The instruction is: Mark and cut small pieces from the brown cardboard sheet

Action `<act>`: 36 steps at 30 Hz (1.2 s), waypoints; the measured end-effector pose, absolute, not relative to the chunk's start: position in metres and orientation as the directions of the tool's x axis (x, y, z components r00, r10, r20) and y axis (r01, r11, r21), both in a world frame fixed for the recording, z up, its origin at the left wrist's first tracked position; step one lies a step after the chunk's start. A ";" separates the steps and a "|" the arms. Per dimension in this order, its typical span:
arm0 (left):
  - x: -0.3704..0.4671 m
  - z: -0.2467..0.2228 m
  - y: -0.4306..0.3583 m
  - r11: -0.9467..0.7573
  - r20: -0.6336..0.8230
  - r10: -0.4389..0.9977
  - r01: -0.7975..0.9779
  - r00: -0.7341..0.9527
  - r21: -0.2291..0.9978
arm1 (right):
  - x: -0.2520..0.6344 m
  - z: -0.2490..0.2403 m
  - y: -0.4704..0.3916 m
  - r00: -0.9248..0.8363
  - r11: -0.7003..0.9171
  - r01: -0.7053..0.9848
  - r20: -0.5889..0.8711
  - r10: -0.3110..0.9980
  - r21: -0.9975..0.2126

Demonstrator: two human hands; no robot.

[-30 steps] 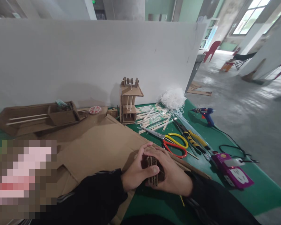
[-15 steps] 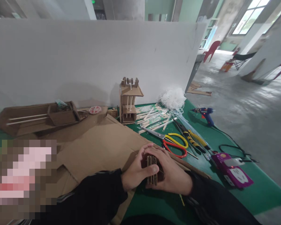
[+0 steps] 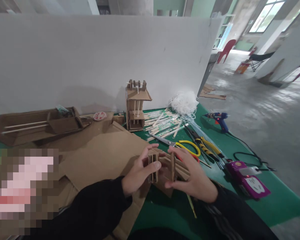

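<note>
Upright between the thumb and fingers of my left hand [image 3: 140, 171] is a small stack of cardboard pieces [image 3: 153, 168], its corrugated edges facing me. To its right, my right hand [image 3: 193, 175] grips a single cardboard piece [image 3: 173, 166] by its top and bottom edges, standing on end. A gap separates that piece from the stack. Below and behind the hands lie cardboard strips [image 3: 183, 171] on the green table. Just beyond my right hand are scissors [image 3: 188, 148] with yellow and red handles, partly hidden by the hand.
A large cardboard sheet [image 3: 97, 150] covers the table's left. Behind it stand a cardboard tower [image 3: 135, 106] and a long cardboard box [image 3: 27, 128]. Wrapped sticks [image 3: 162, 121], white cord [image 3: 184, 104], pliers [image 3: 207, 148], a glue gun [image 3: 218, 120] and a purple power strip [image 3: 248, 180] lie around.
My hands have moved apart. The right one has drawn a single cardboard piece away to the right, while the left keeps the rest of the stack and has shifted slightly left.
</note>
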State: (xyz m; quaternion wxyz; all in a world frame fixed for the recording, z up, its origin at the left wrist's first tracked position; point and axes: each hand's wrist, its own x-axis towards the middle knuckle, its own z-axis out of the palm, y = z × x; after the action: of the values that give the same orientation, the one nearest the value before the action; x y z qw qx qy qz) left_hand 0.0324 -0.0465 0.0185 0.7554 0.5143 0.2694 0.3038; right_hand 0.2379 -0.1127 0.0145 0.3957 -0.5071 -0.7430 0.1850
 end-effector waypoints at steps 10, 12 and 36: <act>-0.003 0.035 0.010 -0.729 0.125 0.684 0.667 0.719 0.152 | 0.197 0.001 -0.147 -0.006 0.105 0.898 0.227 0.974 -0.428; -0.006 0.028 0.014 -0.727 0.114 0.687 0.675 0.718 0.126 | 0.185 -0.009 -0.147 -0.033 0.112 0.921 0.214 0.976 -0.373; 0.003 -0.007 -0.019 -0.876 0.135 0.271 0.187 0.953 0.445 | 0.214 -0.039 -0.184 -0.072 0.158 0.947 0.294 0.953 -0.280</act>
State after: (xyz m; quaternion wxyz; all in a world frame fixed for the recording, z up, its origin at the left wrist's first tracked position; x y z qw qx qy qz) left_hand 0.0027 -0.0190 -0.0068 0.2187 0.9637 0.1188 0.0971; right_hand 0.2141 -0.1842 -0.0391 0.2074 -0.6488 -0.7321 0.0076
